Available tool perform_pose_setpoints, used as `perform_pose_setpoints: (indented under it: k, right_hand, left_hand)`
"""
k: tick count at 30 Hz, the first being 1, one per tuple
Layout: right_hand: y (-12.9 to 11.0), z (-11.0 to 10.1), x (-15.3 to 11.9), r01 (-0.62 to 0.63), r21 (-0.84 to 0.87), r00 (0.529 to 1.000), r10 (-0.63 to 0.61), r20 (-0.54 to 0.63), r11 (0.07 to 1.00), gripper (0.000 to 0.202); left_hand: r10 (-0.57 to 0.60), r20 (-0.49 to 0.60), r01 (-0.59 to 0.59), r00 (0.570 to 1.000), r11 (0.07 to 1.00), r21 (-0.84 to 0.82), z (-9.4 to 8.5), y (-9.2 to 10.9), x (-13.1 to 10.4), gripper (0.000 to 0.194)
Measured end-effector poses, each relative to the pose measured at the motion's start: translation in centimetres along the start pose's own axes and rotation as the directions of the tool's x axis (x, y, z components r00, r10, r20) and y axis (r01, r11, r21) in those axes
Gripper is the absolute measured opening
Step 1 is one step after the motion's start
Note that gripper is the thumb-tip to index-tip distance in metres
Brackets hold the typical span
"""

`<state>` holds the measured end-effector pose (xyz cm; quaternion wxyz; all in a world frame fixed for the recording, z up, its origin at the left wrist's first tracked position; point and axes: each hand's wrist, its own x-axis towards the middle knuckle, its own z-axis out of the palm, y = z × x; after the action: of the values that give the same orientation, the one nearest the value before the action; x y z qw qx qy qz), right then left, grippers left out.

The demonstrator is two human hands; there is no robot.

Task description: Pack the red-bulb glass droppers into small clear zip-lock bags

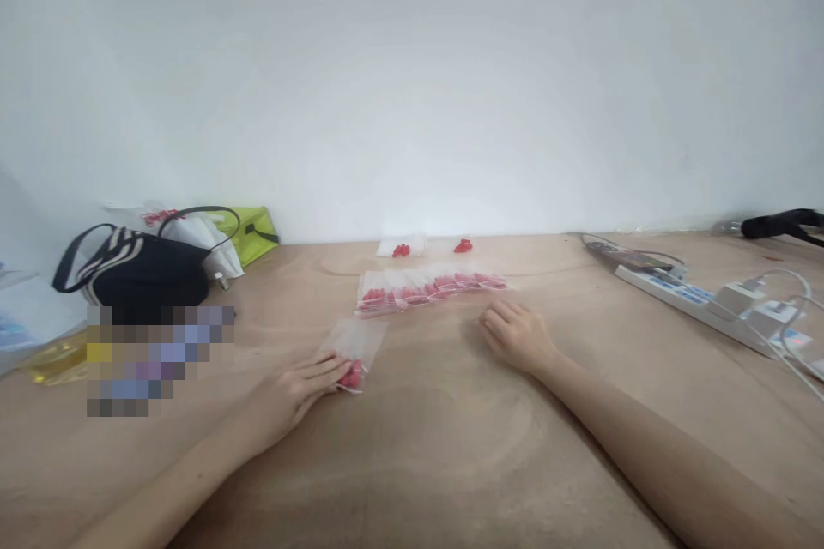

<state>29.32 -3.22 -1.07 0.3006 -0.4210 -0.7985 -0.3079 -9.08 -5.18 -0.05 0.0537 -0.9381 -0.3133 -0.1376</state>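
My left hand [299,386] has its fingers together on the lower left edge of a small clear zip bag [366,334], which lies on the table with red pieces [351,374] inside. Its fingertips cover part of those pieces. My right hand [518,334] rests on the table with its fingers curled in, and nothing shows in it. Just beyond it runs a row of overlapping zip bags [412,287], each with small red pieces in it. What the red pieces are is too blurred to tell.
Toward the wall lie two small red heaps, one [402,250] by a clear bag and another [463,246]. At left are a black bag [148,274], a yellow-green bag [257,236] and a small bottle [221,280]. A power strip [695,304] with chargers and a phone [631,257] sit at right.
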Motion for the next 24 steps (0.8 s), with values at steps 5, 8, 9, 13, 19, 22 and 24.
perform_pose_setpoints:
  k: [5,8,9,13,19,22,24]
  right_hand:
    - [4.0,2.0,-0.1,-0.276,-0.155,0.954,0.29,0.078,0.949,0.026]
    - [5.4,3.6,0.2,-0.288,-0.142,0.943,0.306,0.128,0.947,0.031]
    - [5.5,4.1,0.3,-0.284,-0.133,0.944,0.301,0.131,0.949,0.03]
    - [5.4,5.6,0.8,-0.216,-0.104,0.972,0.224,0.075,0.971,0.019]
    - [5.0,5.1,0.8,-0.159,-0.087,0.986,0.162,0.034,0.983,0.021]
    - [3.6,3.6,0.5,-0.032,-0.034,0.999,0.032,-0.004,0.999,0.02]
    - [2.0,2.3,0.3,0.125,0.042,0.991,-0.123,-0.046,0.991,0.019]
  left_hand:
    - [-0.207,-0.102,0.206,0.973,0.978,-0.014,-0.8,-6.3,-0.9,0.036]
    - [-0.225,-0.039,0.222,0.974,0.973,-0.059,-0.7,-8.8,1.1,0.039]
    - [-0.233,-0.027,0.23,0.972,0.971,-0.07,-0.6,-9.3,1.9,0.04]
    - [-0.253,0.005,0.253,0.967,0.963,-0.094,-0.1,-9.7,3.8,0.044]
    - [-0.177,-0.315,0.218,0.932,0.971,0.101,0.6,-7.6,4.1,0.038]
    - [-0.008,-0.443,0.072,0.896,0.989,0.127,0.8,-4.8,5.1,0.03]
    - [0.095,-0.433,-0.052,0.896,0.992,0.111,1.1,-2.3,6.0,0.032]
